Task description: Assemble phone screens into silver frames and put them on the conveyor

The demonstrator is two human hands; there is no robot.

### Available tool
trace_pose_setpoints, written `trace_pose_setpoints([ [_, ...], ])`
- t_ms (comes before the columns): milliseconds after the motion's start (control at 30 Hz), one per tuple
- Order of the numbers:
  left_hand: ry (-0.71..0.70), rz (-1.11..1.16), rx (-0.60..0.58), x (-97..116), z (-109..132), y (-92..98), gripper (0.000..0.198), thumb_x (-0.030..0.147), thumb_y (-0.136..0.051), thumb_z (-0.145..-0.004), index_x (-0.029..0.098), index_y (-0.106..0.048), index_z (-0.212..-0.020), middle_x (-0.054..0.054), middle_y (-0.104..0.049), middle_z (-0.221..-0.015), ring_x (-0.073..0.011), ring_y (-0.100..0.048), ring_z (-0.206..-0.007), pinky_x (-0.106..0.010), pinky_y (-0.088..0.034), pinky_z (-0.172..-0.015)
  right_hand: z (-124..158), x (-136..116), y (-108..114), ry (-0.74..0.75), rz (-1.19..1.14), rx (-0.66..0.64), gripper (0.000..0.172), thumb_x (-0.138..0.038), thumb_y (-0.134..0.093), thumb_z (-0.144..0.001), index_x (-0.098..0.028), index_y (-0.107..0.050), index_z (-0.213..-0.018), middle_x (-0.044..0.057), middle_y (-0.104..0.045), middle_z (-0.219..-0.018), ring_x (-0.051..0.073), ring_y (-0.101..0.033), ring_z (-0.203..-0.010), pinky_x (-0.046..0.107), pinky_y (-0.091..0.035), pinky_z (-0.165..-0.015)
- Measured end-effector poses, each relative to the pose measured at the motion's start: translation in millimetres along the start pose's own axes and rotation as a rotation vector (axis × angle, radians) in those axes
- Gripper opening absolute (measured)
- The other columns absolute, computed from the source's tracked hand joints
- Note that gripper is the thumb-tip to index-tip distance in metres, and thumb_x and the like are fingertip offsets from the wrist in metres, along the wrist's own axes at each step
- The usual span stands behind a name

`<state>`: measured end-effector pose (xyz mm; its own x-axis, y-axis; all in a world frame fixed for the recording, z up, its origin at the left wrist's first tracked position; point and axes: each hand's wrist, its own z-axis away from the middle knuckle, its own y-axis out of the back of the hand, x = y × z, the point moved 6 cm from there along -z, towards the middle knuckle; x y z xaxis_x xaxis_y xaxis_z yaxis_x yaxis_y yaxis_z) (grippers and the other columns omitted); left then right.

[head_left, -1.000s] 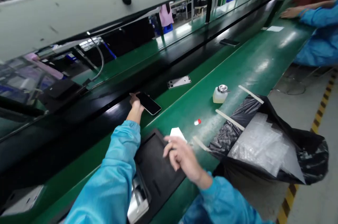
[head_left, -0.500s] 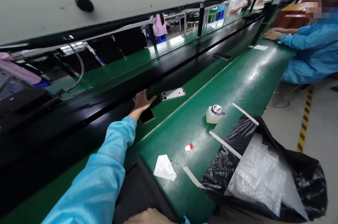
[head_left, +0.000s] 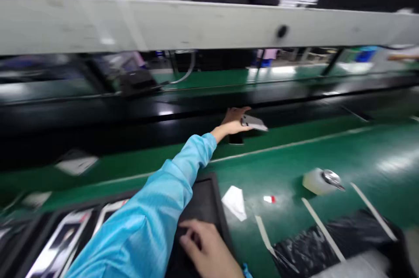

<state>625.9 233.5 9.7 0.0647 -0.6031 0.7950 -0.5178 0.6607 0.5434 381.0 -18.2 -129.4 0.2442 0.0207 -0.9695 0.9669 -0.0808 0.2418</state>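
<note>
My left hand [head_left: 233, 121] reaches out over the dark conveyor strip, its thumb and fingers closed on the near end of a pale phone panel [head_left: 257, 123]. The panel looks slightly tilted and is blurred. Just below that hand lies a black-faced phone [head_left: 236, 139], partly covered. My right hand [head_left: 209, 247] is low in the picture, over a black tray [head_left: 204, 195]. Its fingers are loosely bent, thumb and forefinger a little apart, with nothing visible between them.
Phones [head_left: 60, 243] sit in black tray slots at lower left. Another pale panel [head_left: 77, 163] lies on the strip. On the green bench are a white paper piece [head_left: 235, 201], a red-and-white bit [head_left: 269, 199], a pump bottle [head_left: 316, 181] and a taped black bag [head_left: 307, 243]. A grey beam [head_left: 209, 27] crosses above.
The view has swung left, bringing the tray of phones into sight. My left hand has gone from above the black phone to the pale panel and taken hold of it. More of my right hand shows.
</note>
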Motion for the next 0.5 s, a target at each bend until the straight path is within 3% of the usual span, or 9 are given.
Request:
trace_pose_setpoints([
  [67,-0.009,0.118,0.181,12,54,48.3,0.1,0.04,-0.109,-0.067,0.021,-0.068,-0.156,-0.02,-0.071,-0.15,-0.0451,-0.056,-0.149,-0.062,-0.032,-0.137,18,3,11,-0.033,-0.065,0.066,0.055,-0.088,-0.071,-0.09,-0.048,-0.083,-0.126,0.003,-0.077,-0.088,0.034,-0.073,-0.079,0.05,-0.067,-0.076],
  [133,-0.014,0.223,0.374,21,124,99.1,0.116,0.044,-0.113,-0.059,0.02,-0.061,-0.161,-0.019,-0.073,-0.139,-0.0407,-0.065,-0.136,-0.057,-0.045,-0.128,30,4,23,-0.082,-0.082,0.042,0.055,-0.084,-0.069,-0.094,-0.043,-0.083,-0.127,0.006,-0.079,-0.09,0.035,-0.074,-0.074,0.054,-0.068,-0.077],
  [200,-0.014,0.331,0.564,29,210,144.8,0.125,0.053,-0.113,-0.06,0.021,-0.053,-0.165,-0.016,-0.074,-0.133,-0.0336,-0.072,-0.123,-0.05,-0.054,-0.116,31,2,32,-0.119,-0.04,0.007,0.062,-0.086,-0.069,-0.092,-0.038,-0.081,-0.129,0.008,-0.08,-0.089,0.038,-0.076,-0.072,0.055,-0.068,-0.073],
  [267,-0.01,0.447,0.765,38,307,178.6,0.127,0.064,-0.111,-0.061,0.024,-0.05,-0.165,-0.013,-0.076,-0.13,-0.0292,-0.075,-0.117,-0.045,-0.058,-0.108,26,-3,32,-0.129,0.064,0.021,0.069,-0.087,-0.067,-0.091,-0.035,-0.075,-0.137,0.006,-0.077,-0.082,0.039,-0.077,-0.069,0.055,-0.067,-0.072],
  [333,-0.003,0.569,0.976,47,409,197.0,0.121,0.076,-0.104,-0.067,0.027,-0.049,-0.163,-0.012,-0.077,-0.129,-0.0288,-0.077,-0.119,-0.043,-0.06,-0.106,19,-11,23,-0.122,0.212,0.101,0.069,-0.086,-0.062,-0.093,-0.037,-0.07,-0.141,0.005,-0.077,-0.081,0.039,-0.077,-0.068,0.056,-0.064,-0.071],
  [400,0.015,0.704,1.148,54,500,200.9,0.106,0.082,-0.091,-0.082,0.031,-0.048,-0.164,-0.011,-0.079,-0.133,-0.0319,-0.079,-0.123,-0.048,-0.062,-0.109,11,-22,9,-0.106,0.37,0.184,0.064,-0.088,-0.06,-0.093,-0.043,-0.069,-0.138,0.005,-0.078,-0.085,0.042,-0.079,-0.069,0.057,-0.06,-0.067],
  [500,0.052,0.894,1.314,56,603,194.3,0.083,0.077,-0.08,-0.096,0.032,-0.055,-0.16,-0.01,-0.083,-0.124,-0.0356,-0.083,-0.12,-0.056,-0.063,-0.112,-2,-37,-14,-0.089,0.521,0.233,0.063,-0.093,-0.064,-0.085,-0.048,-0.072,-0.128,0.008,-0.076,-0.086,0.048,-0.08,-0.071,0.061,-0.056,-0.065],
])
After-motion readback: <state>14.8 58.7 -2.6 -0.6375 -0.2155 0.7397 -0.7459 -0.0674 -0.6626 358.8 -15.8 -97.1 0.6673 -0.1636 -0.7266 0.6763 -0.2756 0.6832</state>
